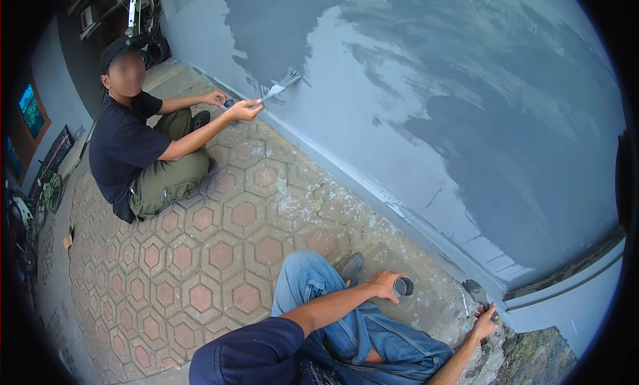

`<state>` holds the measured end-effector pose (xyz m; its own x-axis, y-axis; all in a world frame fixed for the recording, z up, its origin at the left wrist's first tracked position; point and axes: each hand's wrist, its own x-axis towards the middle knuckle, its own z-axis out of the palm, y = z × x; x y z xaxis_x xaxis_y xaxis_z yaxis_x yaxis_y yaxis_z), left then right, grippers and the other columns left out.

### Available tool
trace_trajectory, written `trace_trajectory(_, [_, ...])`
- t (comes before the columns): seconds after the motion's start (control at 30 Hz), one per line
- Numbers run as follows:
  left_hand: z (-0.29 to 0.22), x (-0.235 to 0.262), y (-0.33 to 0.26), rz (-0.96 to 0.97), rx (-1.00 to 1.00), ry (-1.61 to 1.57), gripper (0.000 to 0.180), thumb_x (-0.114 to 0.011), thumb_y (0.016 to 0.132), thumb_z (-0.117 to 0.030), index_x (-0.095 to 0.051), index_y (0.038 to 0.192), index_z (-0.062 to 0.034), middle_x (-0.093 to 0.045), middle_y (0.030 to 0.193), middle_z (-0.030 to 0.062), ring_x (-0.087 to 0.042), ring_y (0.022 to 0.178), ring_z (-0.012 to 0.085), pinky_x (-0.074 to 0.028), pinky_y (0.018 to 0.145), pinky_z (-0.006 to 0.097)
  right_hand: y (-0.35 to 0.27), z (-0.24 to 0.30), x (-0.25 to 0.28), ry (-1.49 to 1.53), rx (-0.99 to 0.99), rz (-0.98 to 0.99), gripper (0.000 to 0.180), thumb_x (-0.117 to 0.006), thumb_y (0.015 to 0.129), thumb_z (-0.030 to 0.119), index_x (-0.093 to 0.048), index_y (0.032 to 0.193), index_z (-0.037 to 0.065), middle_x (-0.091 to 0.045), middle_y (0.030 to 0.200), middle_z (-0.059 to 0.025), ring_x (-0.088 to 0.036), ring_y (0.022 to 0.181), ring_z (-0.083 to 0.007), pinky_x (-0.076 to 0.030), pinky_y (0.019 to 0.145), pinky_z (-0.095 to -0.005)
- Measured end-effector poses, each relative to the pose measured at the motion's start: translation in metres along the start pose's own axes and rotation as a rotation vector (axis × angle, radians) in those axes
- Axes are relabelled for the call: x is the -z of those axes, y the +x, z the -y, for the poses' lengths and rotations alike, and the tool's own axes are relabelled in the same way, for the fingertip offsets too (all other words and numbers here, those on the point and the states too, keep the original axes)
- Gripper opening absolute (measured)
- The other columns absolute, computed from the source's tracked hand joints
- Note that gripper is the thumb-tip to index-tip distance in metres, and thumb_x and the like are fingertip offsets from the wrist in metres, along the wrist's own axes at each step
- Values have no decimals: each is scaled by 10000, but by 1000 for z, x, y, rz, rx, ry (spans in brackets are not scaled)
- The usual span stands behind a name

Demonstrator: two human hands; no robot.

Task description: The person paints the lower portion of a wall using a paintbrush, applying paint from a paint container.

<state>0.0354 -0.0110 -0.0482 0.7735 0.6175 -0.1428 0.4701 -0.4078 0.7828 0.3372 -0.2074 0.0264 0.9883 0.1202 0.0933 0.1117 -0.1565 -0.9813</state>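
My left hand (385,282) grips a small round can (403,286) of grey paint, held above the paving beside my jeans-clad knee (306,278). My right hand (484,322) holds a paintbrush (476,293) whose bristles touch the ledge at the foot of the wall (426,152). The wall is pale blue-grey with wide patches of darker grey paint. To the left a person (133,152) in a dark shirt and olive trousers sits on the ground. That person presses a flat brush (283,86) to the wall and holds a small container in the other hand.
Hexagonal paving stones (200,252) cover the ground between me and the seated person. A rough rock (539,358) lies at the lower right by the wall's ledge. A bicycle (48,188) stands at the far left, and a ladder (136,8) leans at the top.
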Motion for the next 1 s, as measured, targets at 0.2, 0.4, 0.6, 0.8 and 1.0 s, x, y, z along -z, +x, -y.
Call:
trace_trajectory(0.2, [-16, 6, -2, 45, -5, 21, 926, -914, 506, -319, -527, 1331, -147, -648, 1208, 140, -619, 1115, 334, -498, 946, 424, -11, 19, 1, -1, 0, 1, 321, -635, 908, 306, -650, 815, -1, -621, 589, -75, -534, 420, -123, -422, 407, -268])
trace_trajectory(0.4, [-17, 13, 3, 48, 27, 37, 945, -913, 507, -324, -513, 1344, -146, -649, 1210, 137, -620, 1117, 328, -496, 951, 423, -6, 21, -5, 4, 17, -24, 344, -643, 910, 302, -647, 825, -31, -621, 590, -88, -533, 413, -129, -419, 401, -273])
trace_trajectory(0.6, [-9, 2, 4, -6, -27, 47, 934, -911, 515, -316, -511, 1342, -148, -660, 1175, 145, -624, 1099, 341, -499, 942, 429, 19, -15, -2, -76, 91, -19, 370, -641, 912, 331, -640, 786, -17, -611, 574, -81, -527, 410, -128, -411, 401, -279])
trace_trajectory(0.8, [-13, -2, -2, 54, -30, 13, 900, -911, 522, -314, -524, 1316, -144, -662, 1166, 148, -624, 1093, 347, -499, 939, 424, -7, 15, 2, -13, 26, 3, 374, -657, 908, 307, -633, 806, -52, -622, 596, -99, -544, 419, -134, -418, 369, -269])
trace_trajectory(1.0, [-6, 1, -1, 28, -3, -1, 852, -899, 548, -344, -540, 1301, -170, -657, 1196, 122, -615, 1115, 332, -490, 955, 421, -23, 37, -2, -5, 59, 9, 310, -649, 912, 232, -659, 809, -60, -640, 598, -101, -582, 446, -133, -464, 397, -267])
